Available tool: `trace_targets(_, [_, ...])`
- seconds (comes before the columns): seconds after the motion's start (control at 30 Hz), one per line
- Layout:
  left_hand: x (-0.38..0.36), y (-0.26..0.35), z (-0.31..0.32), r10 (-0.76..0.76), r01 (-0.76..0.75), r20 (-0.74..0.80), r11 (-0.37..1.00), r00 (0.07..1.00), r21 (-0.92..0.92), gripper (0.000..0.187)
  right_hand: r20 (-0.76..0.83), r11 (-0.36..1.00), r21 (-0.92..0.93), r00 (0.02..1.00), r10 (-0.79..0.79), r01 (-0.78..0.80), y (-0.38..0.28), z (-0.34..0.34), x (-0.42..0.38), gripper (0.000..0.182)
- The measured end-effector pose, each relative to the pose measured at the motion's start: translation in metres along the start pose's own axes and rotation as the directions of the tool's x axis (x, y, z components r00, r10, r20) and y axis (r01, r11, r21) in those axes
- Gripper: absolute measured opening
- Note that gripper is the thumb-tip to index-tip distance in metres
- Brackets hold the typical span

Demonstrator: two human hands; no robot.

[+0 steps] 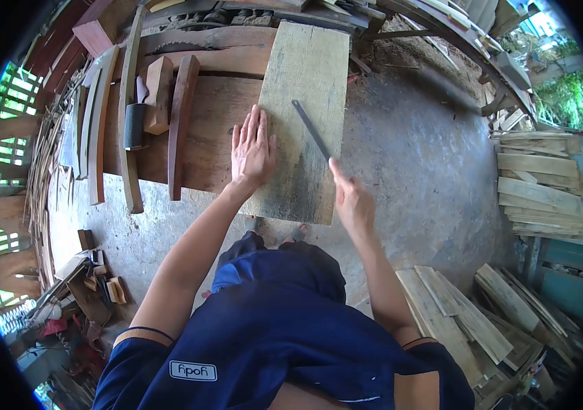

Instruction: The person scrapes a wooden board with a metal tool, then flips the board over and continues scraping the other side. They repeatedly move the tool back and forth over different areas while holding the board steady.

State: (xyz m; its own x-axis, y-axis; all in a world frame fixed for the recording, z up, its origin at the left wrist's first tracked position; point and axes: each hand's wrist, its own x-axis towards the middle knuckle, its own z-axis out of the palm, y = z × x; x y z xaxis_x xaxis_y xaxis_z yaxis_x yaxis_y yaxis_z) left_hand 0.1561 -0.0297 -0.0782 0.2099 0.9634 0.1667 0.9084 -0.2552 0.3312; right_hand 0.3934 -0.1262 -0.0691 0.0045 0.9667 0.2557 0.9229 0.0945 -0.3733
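Note:
A wide pale board [305, 68] lies lengthwise in front of me, its near end close to my feet. My left hand [253, 154] rests flat on the board's left edge, its fingers stretched out and holding nothing. In my right hand [354, 201], at the board's right edge, is one end of a thin dark metal strip [312, 130]. The strip slants up and left over the board, and a small hole shows at its far end. My fingers are wrapped round the near end and hide it.
Curved wooden pieces [181, 130], a wooden block [159, 92] and a dark cylinder [135, 126] lie on a brown plank surface [219, 102] at the left. Boards are stacked at the right [540, 184] and lower right [441, 314]. Tools and scraps [90, 287] lie lower left.

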Motion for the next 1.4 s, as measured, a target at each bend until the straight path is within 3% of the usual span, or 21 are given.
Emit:
trace_targets(0.17, [0.000, -0.001, 0.000, 0.006, -0.006, 0.014, 1.000, 1.000, -0.008, 0.062, 0.104, 0.983, 0.013, 0.978, 0.179, -0.181, 0.029, 0.018, 0.094, 0.047])
trace_targets(0.23, [0.000, -0.001, 0.000, 0.005, -0.005, 0.010, 1.000, 1.000, -0.015, 0.062, -0.140, 0.990, -0.142, 0.990, -0.026, 0.005, 0.022, 0.008, 0.114, 0.045])
trace_targets(0.27, [-0.001, 0.000, 0.000, 0.005, -0.004, 0.005, 1.000, 1.000, -0.016, 0.062, 0.060, 0.981, -0.013, 0.979, 0.196, -0.196, 0.017, 0.002, 0.106, 0.045])
trace_targets(0.33, [0.000, 0.000, 0.000, -0.008, 0.008, 0.000, 0.999, 1.000, -0.041, 0.062, 0.022, 0.995, 0.036, 0.996, 0.092, -0.092, 0.009, -0.001, 0.069, 0.038])
trace_targets(0.4, [0.001, 0.001, -0.001, -0.030, 0.029, -0.006, 0.998, 1.000, -0.049, 0.062, 0.101, 0.999, -0.023, 0.994, 0.028, -0.026, -0.013, -0.011, 0.018, 0.045])
trace_targets(0.53, [0.000, -0.001, 0.001, -0.002, 0.002, 0.003, 0.999, 1.000, -0.049, 0.062, 0.053, 0.994, -0.029, 0.994, -0.101, 0.103, -0.002, -0.007, 0.022, 0.048])
trace_targets(0.6, [0.000, 0.000, -0.001, -0.012, 0.013, 0.011, 1.000, 1.000, -0.025, 0.062, 0.126, 0.998, 0.028, 0.990, 0.056, -0.060, 0.013, 0.009, 0.070, 0.046])
trace_targets(0.67, [-0.001, -0.001, 0.002, 0.001, -0.001, 0.007, 1.000, 1.000, -0.029, 0.062, 0.023, 0.998, -0.002, 0.997, 0.069, -0.069, 0.015, 0.008, 0.111, 0.044])
trace_targets(0.77, [0.000, 0.000, 0.000, 0.008, -0.008, -0.018, 1.000, 1.000, -0.030, 0.061, 0.071, 0.990, 0.008, 0.988, 0.137, -0.138, 0.004, 0.002, 0.103, 0.043])
trace_targets(0.8, [0.000, 0.001, -0.001, 0.010, -0.011, -0.015, 0.999, 1.000, -0.040, 0.061, 0.061, 0.999, -0.031, 0.997, 0.038, -0.036, 0.010, 0.005, 0.083, 0.044])
trace_targets(0.9, [-0.001, 0.000, -0.006, -0.039, 0.039, -0.003, 0.998, 0.999, -0.046, 0.061, 0.092, 0.996, -0.077, 0.995, -0.041, 0.048, -0.004, -0.007, 0.033, 0.048])
trace_targets(0.97, [0.000, 0.002, -0.005, -0.017, 0.017, -0.001, 0.997, 1.000, -0.075, 0.062, 0.071, 0.998, -0.049, 0.997, -0.025, 0.029, 0.002, -0.008, 0.020, 0.051])
trace_targets(1.07, [0.000, 0.003, -0.001, 0.011, -0.011, 0.001, 0.998, 1.000, -0.062, 0.061, 0.112, 0.992, -0.006, 0.985, 0.128, -0.129, 0.023, 0.002, 0.100, 0.042])
trace_targets(1.13, [0.000, -0.001, 0.000, 0.011, -0.011, -0.005, 0.999, 1.000, -0.038, 0.060, -0.153, 0.995, -0.096, 0.988, -0.034, 0.019, 0.047, 0.029, 0.140, 0.039])
trace_targets(1.17, [0.000, -0.001, -0.001, 0.019, -0.020, -0.010, 0.999, 1.000, -0.033, 0.060, -0.164, 0.996, -0.093, 0.986, -0.031, 0.016, 0.046, 0.026, 0.139, 0.039])
trace_targets(1.23, [0.000, 0.001, -0.004, -0.007, 0.008, 0.021, 0.998, 1.000, -0.062, 0.062, -0.074, 0.994, -0.108, 0.997, 0.024, -0.031, 0.033, 0.011, 0.128, 0.039])
trace_targets(1.27, [0.001, 0.003, -0.005, -0.007, 0.007, 0.008, 0.997, 1.000, -0.074, 0.063, 0.109, 0.986, -0.081, 0.982, 0.155, -0.147, 0.015, -0.011, 0.110, 0.041])
trace_targets(1.33, [0.003, 0.003, -0.007, -0.029, 0.030, 0.005, 0.997, 1.000, -0.073, 0.063, 0.078, 0.994, -0.051, 0.992, 0.103, -0.099, 0.011, -0.004, 0.063, 0.043])
trace_targets(1.4, [-0.001, 0.002, -0.006, -0.012, 0.012, 0.008, 0.998, 1.000, -0.058, 0.062, 0.090, 0.998, -0.016, 0.994, 0.060, -0.059, 0.021, -0.001, 0.072, 0.045])
